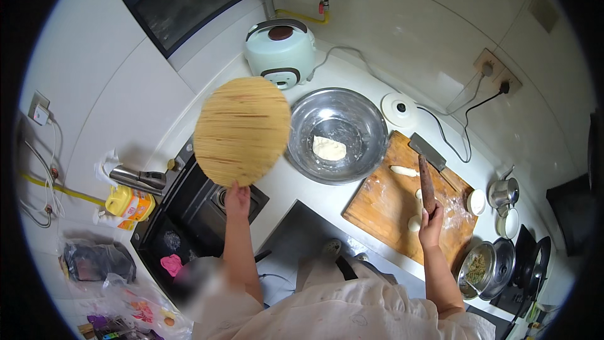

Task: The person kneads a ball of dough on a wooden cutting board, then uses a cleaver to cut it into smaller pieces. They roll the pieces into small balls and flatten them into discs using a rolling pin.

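My left hand point(237, 200) grips the lower edge of a round tray of pale straw stalks point(242, 129), held up over the sink corner and counter. A dark wooden rolling pin point(426, 179) stands out from my closed right hand point(431, 223), above a wooden cutting board point(371, 204). On the floured board lie a short roll of dough point(402, 170) and a dough piece point(414, 223) beside my right hand. A cleaver point(427, 152) rests across the board's far edge. Between my hands, a large steel basin point(302, 110) contains a lump of white dough point(329, 148).
A pale green rice cooker point(280, 56) stands at the back. Right of the basin is a round white kettle base point(399, 110) with a cord. A bowl of chopped filling point(476, 267) sits at right. The black sink point(195, 214) and a yellow bottle point(129, 204) are at left.
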A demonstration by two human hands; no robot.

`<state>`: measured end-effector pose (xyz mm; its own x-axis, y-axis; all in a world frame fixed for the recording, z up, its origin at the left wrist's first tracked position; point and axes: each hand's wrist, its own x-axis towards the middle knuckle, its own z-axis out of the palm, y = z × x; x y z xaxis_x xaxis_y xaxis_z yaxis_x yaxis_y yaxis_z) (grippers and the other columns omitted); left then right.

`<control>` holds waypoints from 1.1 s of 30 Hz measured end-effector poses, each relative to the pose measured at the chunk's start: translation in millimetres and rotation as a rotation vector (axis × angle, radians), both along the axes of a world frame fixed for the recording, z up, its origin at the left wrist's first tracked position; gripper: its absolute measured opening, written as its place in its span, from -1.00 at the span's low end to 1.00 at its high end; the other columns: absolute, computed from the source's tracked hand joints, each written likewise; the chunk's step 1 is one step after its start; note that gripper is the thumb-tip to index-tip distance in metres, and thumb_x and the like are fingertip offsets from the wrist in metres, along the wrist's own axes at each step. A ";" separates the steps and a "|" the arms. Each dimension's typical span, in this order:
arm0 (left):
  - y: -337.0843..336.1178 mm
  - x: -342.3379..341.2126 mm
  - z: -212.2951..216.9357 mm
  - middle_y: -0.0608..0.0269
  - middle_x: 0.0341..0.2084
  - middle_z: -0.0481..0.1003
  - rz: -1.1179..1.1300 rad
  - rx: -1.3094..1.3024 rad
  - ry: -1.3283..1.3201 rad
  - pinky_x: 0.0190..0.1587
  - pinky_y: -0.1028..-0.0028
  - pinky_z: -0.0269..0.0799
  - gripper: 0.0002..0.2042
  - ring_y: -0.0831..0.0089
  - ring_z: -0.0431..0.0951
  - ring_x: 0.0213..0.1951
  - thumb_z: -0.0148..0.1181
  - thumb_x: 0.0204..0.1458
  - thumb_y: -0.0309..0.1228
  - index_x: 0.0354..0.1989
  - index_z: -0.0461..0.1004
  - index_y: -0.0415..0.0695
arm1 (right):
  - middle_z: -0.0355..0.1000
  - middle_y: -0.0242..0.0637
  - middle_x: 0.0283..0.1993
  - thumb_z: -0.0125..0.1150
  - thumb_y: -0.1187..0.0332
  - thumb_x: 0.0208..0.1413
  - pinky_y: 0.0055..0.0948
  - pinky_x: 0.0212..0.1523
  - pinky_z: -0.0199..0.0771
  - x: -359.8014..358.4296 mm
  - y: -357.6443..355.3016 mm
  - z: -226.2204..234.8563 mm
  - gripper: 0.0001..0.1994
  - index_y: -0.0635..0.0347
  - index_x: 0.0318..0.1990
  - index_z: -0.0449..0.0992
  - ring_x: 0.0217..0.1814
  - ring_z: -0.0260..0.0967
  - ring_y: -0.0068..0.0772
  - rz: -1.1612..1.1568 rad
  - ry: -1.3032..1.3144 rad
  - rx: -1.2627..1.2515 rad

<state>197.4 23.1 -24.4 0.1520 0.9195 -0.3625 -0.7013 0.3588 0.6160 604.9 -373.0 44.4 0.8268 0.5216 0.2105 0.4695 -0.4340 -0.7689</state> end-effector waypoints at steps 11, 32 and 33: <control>-67.8 150.8 49.2 0.15 -0.12 0.48 -0.430 0.017 0.212 0.00 0.27 0.39 -0.76 0.29 0.50 -0.05 0.08 0.20 -0.42 0.00 0.37 -0.21 | 0.31 -0.05 -0.03 0.10 0.51 0.13 -0.31 0.13 0.24 -5.2 -26.4 -0.2 -0.64 0.30 0.08 0.25 0.03 0.29 -0.13 -0.015 -0.020 0.010; -309.9 276.3 40.0 0.16 0.37 0.05 -0.984 1.711 1.303 0.38 0.04 -0.17 -0.32 0.24 -0.01 0.40 0.18 0.03 -0.20 0.32 0.12 -0.16 | 0.45 -0.22 -0.06 0.25 0.38 -0.07 -0.17 0.07 0.31 30.4 -92.3 -21.3 -0.58 0.09 0.03 0.44 0.01 0.35 -0.08 0.380 -0.278 -0.359; -317.2 279.7 30.1 0.17 0.37 0.04 -0.994 1.724 1.308 0.38 0.05 -0.17 -0.30 0.24 -0.01 0.40 0.19 0.03 -0.18 0.33 0.11 -0.15 | 0.45 -0.24 -0.04 0.25 0.37 -0.07 -0.18 0.09 0.31 32.2 -91.0 -23.8 -0.57 0.09 0.04 0.43 0.03 0.35 -0.10 0.407 -0.267 -0.373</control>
<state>477.1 -294.1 5.7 0.9740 0.1969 0.1124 0.1356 -0.9032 0.4071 637.0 -464.0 20.6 0.4902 0.8626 0.1252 0.8093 -0.3970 -0.4329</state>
